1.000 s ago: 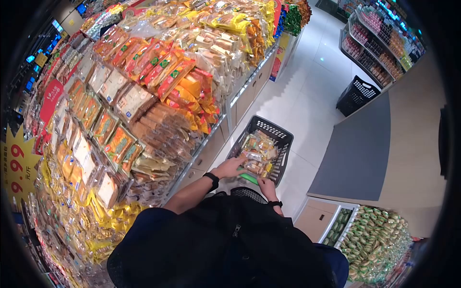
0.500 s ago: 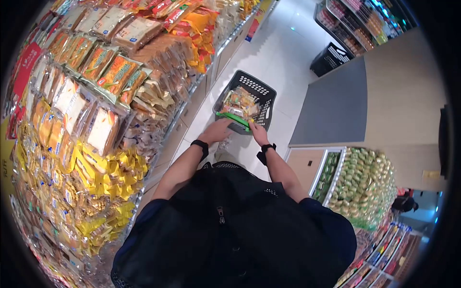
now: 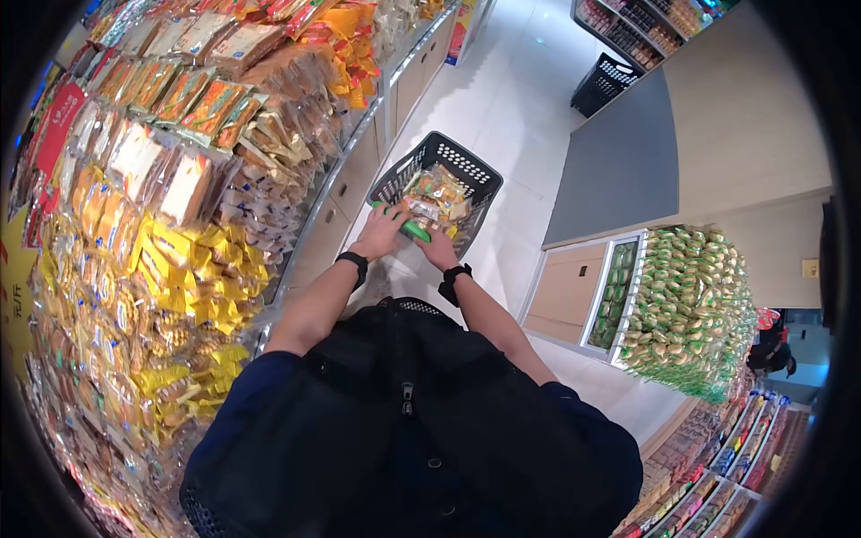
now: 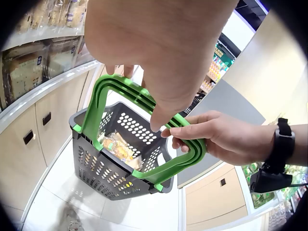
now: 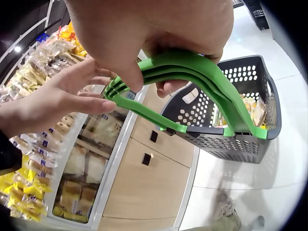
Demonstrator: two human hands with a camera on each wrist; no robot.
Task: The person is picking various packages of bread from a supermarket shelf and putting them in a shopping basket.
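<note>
In the head view, a dark grey shopping basket (image 3: 468, 167) with perforated walls is ahead of me, several clear-wrapped food packets (image 3: 438, 192) inside. Its green handle (image 3: 414, 231) is raised, and both hands are at it. My left hand (image 3: 377, 233) holds the handle toward its left end, the thumb on the near side and the fingertips hidden behind the bar in the left wrist view. My right hand (image 3: 438, 251) grips the other end; in the right wrist view its fingers curl round the green bar (image 5: 178, 65).
Heaped wrapped breads and cakes (image 3: 193, 242) fill the display on the left above wooden cabinets (image 3: 327, 211). A grey panel (image 3: 623, 170) and a stand of green-wrapped packets (image 3: 686, 305) are on the right. Another black basket (image 3: 603, 85) stands farther along the tiled floor (image 3: 529, 108).
My left hand has moved from over the packets in the basket to the green handle, which has come up. My right hand stays at the handle. The camera view has shifted over the display.
</note>
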